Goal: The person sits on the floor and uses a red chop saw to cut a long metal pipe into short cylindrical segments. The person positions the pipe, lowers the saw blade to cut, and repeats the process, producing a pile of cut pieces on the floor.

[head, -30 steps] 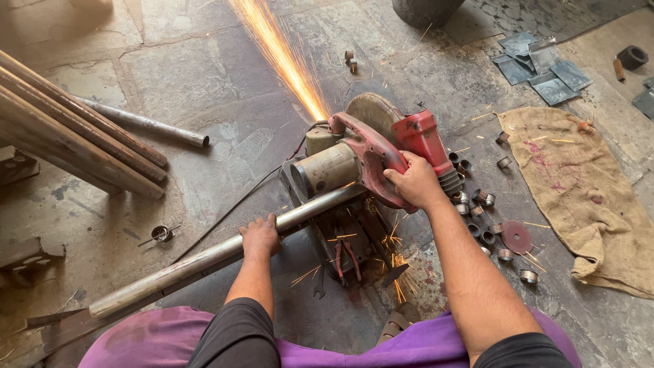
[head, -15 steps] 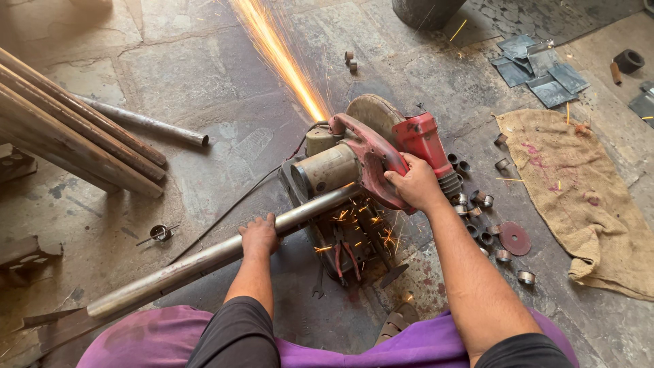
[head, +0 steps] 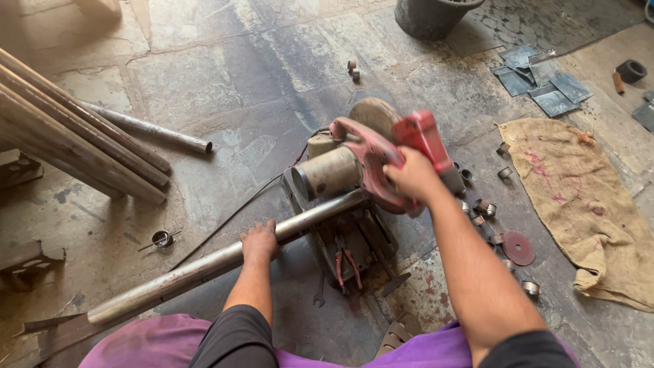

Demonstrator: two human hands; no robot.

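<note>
Cutting station on a stone floor (head: 225,75), viewed from above.

Right hand (head: 407,176): fingers wrapped tight around the handle of the red chop saw with its round abrasive disc (head: 381,146). The saw head stands tilted above the work; no sparks show, so the judgement is that the disc is clear of the metal at this instant, either between cuts or at the end of one.

Left hand (head: 259,241): palm down, fingers curled over the long grey steel pipe (head: 225,262), pressing it to the floor. The pipe runs from lower left up into the saw's vice, its end lying under the grey motor housing (head: 328,174).

Next move, as a judgement: the pipe would need sliding along to a fresh length and holding firm against the fence before the head comes down; the left hand sits near the blade line, so its distance deserves care.

Containers: a dark round bucket (head: 432,15) stands at the top edge; its contents are out of view. No tray or bin holds the output. The short cut metal rings (head: 485,208) lie loose on the floor just right of the saw, beside a spare red cutting disc (head: 518,247) and a tan burlap sack (head: 579,204) laid flat. Red-handled pliers (head: 345,262) lie below the saw base. More steel pipes (head: 75,146) are stacked at left.
</note>
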